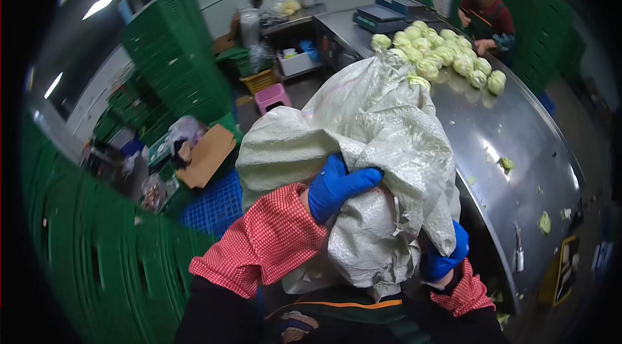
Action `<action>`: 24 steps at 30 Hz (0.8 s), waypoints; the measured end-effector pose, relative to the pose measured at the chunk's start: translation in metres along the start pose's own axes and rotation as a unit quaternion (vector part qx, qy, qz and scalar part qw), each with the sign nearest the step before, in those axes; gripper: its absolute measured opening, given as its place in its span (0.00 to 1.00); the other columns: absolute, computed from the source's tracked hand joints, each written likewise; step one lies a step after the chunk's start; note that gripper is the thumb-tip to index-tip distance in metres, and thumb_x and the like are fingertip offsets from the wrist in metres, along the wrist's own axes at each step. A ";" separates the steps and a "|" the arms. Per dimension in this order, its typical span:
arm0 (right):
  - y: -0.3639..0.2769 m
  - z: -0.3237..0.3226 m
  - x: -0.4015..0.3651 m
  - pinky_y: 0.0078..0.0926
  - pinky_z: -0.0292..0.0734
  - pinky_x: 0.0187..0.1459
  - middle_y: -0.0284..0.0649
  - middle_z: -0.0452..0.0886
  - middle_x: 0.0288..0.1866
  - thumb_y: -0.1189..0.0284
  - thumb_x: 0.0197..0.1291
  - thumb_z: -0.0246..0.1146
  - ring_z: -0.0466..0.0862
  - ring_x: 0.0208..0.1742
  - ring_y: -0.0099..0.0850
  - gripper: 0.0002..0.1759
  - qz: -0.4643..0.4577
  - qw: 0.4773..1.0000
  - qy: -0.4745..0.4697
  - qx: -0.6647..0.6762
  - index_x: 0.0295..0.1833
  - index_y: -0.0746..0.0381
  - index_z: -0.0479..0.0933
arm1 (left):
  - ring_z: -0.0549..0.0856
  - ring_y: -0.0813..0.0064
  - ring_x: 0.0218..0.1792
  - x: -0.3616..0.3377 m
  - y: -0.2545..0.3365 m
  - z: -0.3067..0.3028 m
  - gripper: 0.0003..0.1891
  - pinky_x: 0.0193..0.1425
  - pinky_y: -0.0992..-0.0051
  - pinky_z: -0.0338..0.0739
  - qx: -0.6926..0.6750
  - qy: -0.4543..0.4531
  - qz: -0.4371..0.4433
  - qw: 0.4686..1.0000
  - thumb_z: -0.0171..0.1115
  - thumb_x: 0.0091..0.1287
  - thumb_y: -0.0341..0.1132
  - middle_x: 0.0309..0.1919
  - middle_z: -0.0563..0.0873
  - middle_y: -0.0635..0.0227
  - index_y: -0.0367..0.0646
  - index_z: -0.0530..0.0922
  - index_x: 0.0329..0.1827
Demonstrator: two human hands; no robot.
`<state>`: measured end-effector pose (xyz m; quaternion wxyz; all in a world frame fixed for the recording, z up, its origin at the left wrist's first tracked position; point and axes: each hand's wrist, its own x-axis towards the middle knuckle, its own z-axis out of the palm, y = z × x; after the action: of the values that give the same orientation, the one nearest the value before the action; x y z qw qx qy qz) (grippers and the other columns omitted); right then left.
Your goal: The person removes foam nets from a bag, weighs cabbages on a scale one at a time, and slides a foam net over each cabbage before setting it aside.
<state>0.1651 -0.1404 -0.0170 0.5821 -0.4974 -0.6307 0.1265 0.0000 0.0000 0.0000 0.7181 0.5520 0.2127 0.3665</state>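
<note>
A large white woven sack (395,130), crumpled and bunched, hangs in front of my body. My left hand (342,188), in a blue glove, is closed on a fold of it near the middle, thumb pointing right. Lower on the right, my blue-gloved right hand (448,254) grips the sack's edge; part of that hand is hidden behind the fabric. Red checked sleeve covers reach up to both gloves. Beyond the sack, a pile of pale green cabbages (444,54) lies on the steel table (512,130). What the sack contains, if anything, cannot be seen.
Leaf scraps (544,222) and a narrow metal tool (518,248) lie on the table. Green crates (175,52) are stacked at left. A pink stool (273,97) and a blue crate (214,205) stand on the floor. Another person (492,23) works at the far side.
</note>
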 end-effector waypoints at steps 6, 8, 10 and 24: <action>0.021 0.156 0.042 0.35 0.70 0.24 0.43 0.79 0.25 0.72 0.45 0.67 0.79 0.23 0.42 0.07 0.009 0.961 0.226 -0.159 0.31 0.61 0.79 | 0.78 0.69 0.54 0.069 0.002 -0.137 0.33 0.57 0.69 0.72 -0.083 -0.140 -0.083 0.983 0.66 0.57 0.37 0.57 0.76 0.61 0.37 0.64 0.64; 0.023 0.152 0.051 0.31 0.72 0.26 0.42 0.79 0.25 0.74 0.48 0.65 0.80 0.23 0.38 0.04 0.042 0.943 0.258 -0.205 0.29 0.63 0.80 | 0.78 0.70 0.54 0.088 -0.027 -0.153 0.33 0.57 0.69 0.72 -0.109 -0.193 -0.123 0.967 0.66 0.58 0.37 0.56 0.76 0.62 0.37 0.64 0.65; 0.033 0.164 0.065 0.24 0.70 0.27 0.34 0.79 0.26 0.76 0.51 0.62 0.77 0.25 0.26 0.04 0.098 0.920 0.354 -0.134 0.33 0.65 0.79 | 0.78 0.70 0.53 0.110 -0.035 -0.177 0.31 0.57 0.69 0.73 -0.094 -0.224 -0.183 0.953 0.65 0.59 0.36 0.54 0.77 0.64 0.38 0.65 0.64; 0.290 0.110 -0.210 0.44 0.72 0.48 0.55 0.78 0.50 0.57 0.60 0.53 0.77 0.52 0.54 0.22 0.734 0.526 0.248 -0.350 0.50 0.64 0.77 | 0.83 0.69 0.45 0.320 -0.108 -0.411 0.28 0.49 0.72 0.77 0.214 -0.157 -0.337 0.903 0.63 0.60 0.50 0.47 0.82 0.59 0.39 0.74 0.57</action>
<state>0.1734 -0.1197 -0.3904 0.1958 -0.9599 0.1334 0.1496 -0.0548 0.4923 -0.1942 0.6876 0.6379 0.3442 -0.0429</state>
